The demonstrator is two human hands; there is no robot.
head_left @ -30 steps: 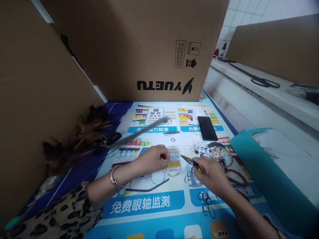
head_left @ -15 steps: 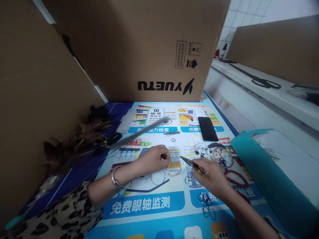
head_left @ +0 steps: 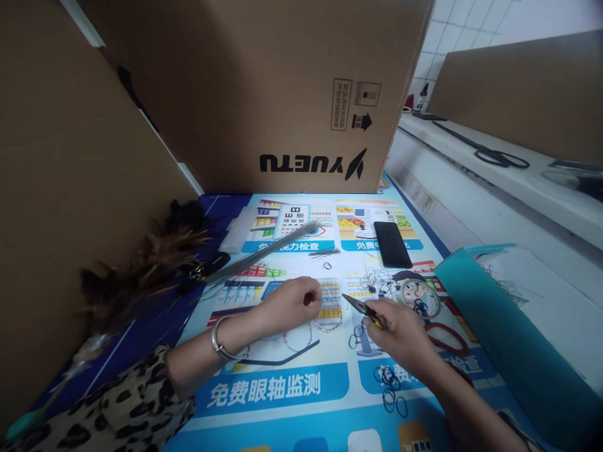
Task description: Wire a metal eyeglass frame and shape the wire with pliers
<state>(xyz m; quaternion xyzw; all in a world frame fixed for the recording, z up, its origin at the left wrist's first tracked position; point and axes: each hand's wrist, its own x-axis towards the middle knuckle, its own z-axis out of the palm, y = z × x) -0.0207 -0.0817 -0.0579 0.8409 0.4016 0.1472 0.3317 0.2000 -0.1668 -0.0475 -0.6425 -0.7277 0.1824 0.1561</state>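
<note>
My left hand point(head_left: 294, 304) is closed in a pinch above the printed mat, with a silver bangle point(head_left: 217, 338) at its wrist. What its fingertips hold is too small to make out; a thin pale line shows just to their right. A fine beaded loop point(head_left: 328, 328) is visible below those fingers. My right hand point(head_left: 400, 329) grips needle-nose pliers point(head_left: 357, 304) with yellow on the handles, the tip pointing toward my left hand, a short gap away. Several dark rings point(head_left: 390, 380) lie near my right wrist. Beyond my left hand rests a bundle of thin wires point(head_left: 276, 245).
A large cardboard box point(head_left: 282, 94) stands at the back. A black phone point(head_left: 392, 244), tangled wires point(head_left: 374, 281), a round clear dish point(head_left: 437, 295) and a teal folder point(head_left: 509, 339) are on the right. Brown feathers point(head_left: 136, 276) lie left; scissors point(head_left: 502, 157) sit on the ledge.
Both hands hold almost the same place. The pliers' tip has shifted very slightly to the right, and my left hand a touch lower.
</note>
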